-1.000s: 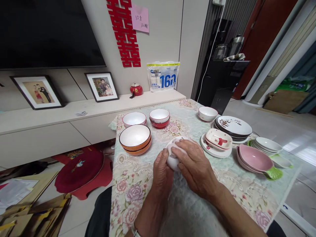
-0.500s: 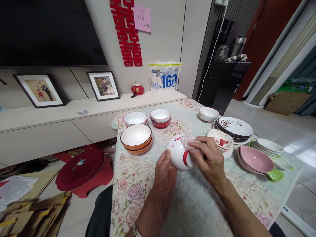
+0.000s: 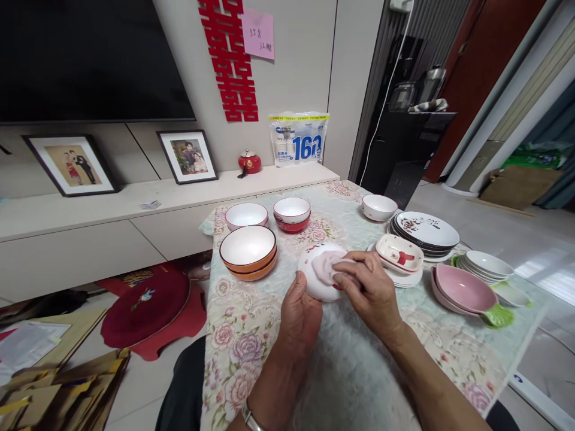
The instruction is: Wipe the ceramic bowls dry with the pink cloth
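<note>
White bowl (image 3: 320, 292) with small red markings sat in the left hand (image 3: 302, 314) of a person seated at a table (image 3: 350, 371) spread with a floral cover. Its outer side faced the wearer. The left grip held the bowl from its near left side, thumb against the outer wall and palm below. The right grip pinched a pale pink cloth (image 3: 327, 267) and pressed it to the bowl's outer wall; the right hand (image 3: 369, 290) was just right of the bowl.

Left of the bowl, well apart from it, was a stack of orange bowls (image 3: 249, 270). To its right, near the right hand, were cream dishes (image 3: 399, 252) on white plates (image 3: 406, 281).

The cloth and right fingers covered much of the bowl, leaving only a scrap of its red trim near the fingertips. Its inside faced away, and the left fingers beneath were mostly hidden. The cloth's folds looked blurred. The right hand partly blocked the white plates, and the lower picture edge cut off both forearms.
</note>
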Available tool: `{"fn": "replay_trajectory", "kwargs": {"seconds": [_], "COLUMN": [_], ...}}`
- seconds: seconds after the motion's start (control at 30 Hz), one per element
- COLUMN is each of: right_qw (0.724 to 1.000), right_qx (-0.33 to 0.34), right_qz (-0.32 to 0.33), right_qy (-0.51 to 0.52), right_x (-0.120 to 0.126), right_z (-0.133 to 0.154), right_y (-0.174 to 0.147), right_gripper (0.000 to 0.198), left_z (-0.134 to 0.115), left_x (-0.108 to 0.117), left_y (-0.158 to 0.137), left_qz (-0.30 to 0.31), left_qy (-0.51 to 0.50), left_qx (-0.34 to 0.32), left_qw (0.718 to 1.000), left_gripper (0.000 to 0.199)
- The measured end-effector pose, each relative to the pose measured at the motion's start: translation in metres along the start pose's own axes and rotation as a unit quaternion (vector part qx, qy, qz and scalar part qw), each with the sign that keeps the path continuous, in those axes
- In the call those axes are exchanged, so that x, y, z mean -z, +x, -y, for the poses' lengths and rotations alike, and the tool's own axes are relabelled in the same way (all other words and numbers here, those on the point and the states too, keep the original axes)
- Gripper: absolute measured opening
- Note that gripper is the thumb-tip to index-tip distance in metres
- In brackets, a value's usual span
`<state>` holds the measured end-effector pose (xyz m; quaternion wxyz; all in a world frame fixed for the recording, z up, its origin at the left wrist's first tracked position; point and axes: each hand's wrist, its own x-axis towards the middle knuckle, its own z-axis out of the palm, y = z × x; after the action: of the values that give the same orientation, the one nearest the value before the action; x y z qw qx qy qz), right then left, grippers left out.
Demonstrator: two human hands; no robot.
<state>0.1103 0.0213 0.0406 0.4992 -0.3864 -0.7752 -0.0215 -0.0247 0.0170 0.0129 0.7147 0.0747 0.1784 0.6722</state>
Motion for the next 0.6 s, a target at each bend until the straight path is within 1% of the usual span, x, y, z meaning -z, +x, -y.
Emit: {"fn": "replay_trajectory", "kwargs": {"seconds": [0.07,0.1,0.17,0.23,0.3,0.33,0.4,0.43,0.5,0.53,0.6], "right_qw": [0.999,0.998,0.997,0.994,0.992,0.992,0.994,0.996,0.996,0.993,0.983], "right_qx": [-0.041,-0.053,-0.060,-0.053,-0.041,-0.035,-0.023,-0.020,-0.021,-0.025,-0.040], "right_qz": [-0.020,-0.017,0.014,0.067,0.112,0.121,0.105,0.085,0.054,0.053,0.081], "right_qy": [-0.016,-0.028,-0.054,-0.062,-0.040,-0.022,-0.005,-0.015,-0.070,-0.105,-0.157], "right_x": [0.001,0.001,0.003,0.005,0.008,0.009,0.011,0.011,0.010,0.010,0.010], "right_z": [-0.008,-0.009,-0.008,-0.001,0.007,0.009,0.010,0.009,0.005,0.004,0.004], "right_y": [-0.001,-0.002,-0.003,-0.003,0.000,0.001,0.004,0.004,0.004,0.002,0.000], "right_gripper": [0.010,0.010,0.010,0.012,0.014,0.013,0.011,0.011,0.010,0.009,0.009], "left_z": [0.001,0.001,0.000,-0.001,-0.002,-0.002,0.000,0.001,0.003,0.003,0.003], "left_x": [0.002,0.003,0.004,0.005,0.004,0.003,0.002,0.002,0.002,0.003,0.005], "left_y": [0.001,0.002,0.003,0.003,0.002,0.001,0.000,-0.001,-0.001,-0.001,0.000], "left_qz": [-0.019,-0.028,-0.039,-0.042,-0.043,-0.041,-0.023,-0.009,0.014,0.016,0.006], "left_qy": [-0.001,-0.001,0.000,0.003,0.008,0.011,0.016,0.019,0.026,0.029,0.038], "left_qx": [-0.004,-0.005,-0.007,-0.009,-0.009,-0.010,-0.014,-0.016,-0.023,-0.027,-0.036], "left_qw": [1.000,1.000,0.999,0.999,0.999,0.999,1.000,1.000,0.999,0.999,0.999], "left_gripper": [0.035,0.036,0.038,0.040,0.040,0.039,0.038,0.038,0.039,0.040,0.041]}}
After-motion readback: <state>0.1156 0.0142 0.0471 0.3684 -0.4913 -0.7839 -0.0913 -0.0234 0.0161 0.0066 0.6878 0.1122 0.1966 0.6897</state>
